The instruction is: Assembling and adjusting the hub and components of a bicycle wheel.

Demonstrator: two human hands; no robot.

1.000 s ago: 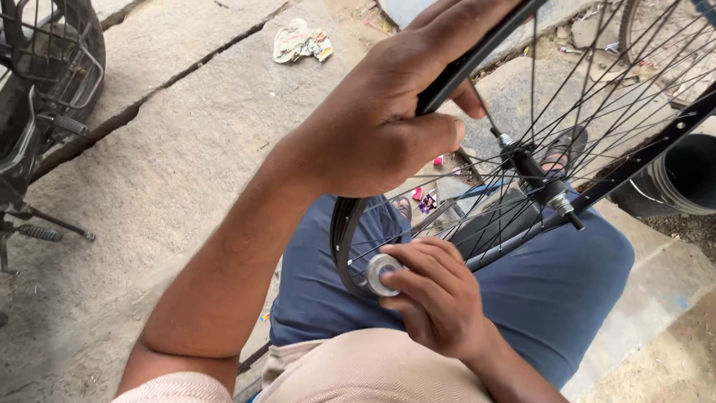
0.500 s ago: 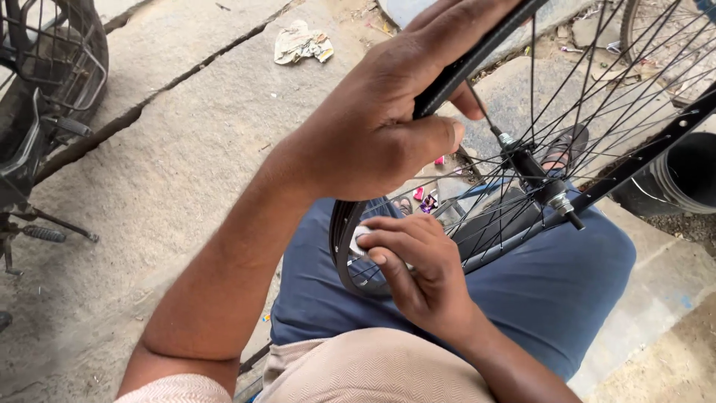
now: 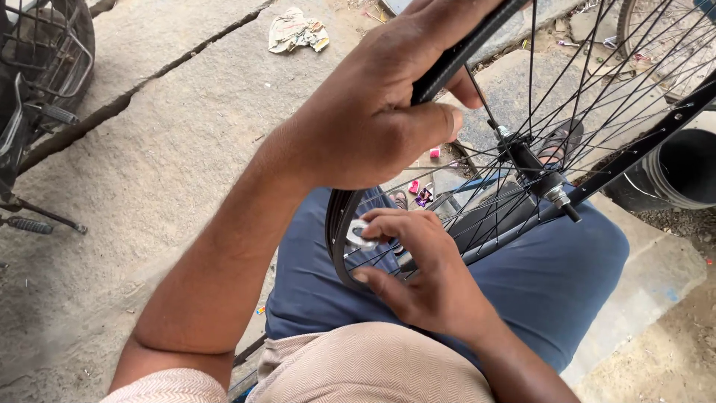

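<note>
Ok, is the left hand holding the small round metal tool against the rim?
No, the right hand holds the round metal tool at the rim; the left hand grips the rim higher up.

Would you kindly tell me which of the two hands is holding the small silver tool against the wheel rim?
The right hand, low over the lap, presses the silver spoke wrench to the rim; the left hand grips the rim higher up.

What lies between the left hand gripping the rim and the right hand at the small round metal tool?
In the head view, only black rim and thin spokes span between left hand and right hand, over the blue-trousered lap.
</note>
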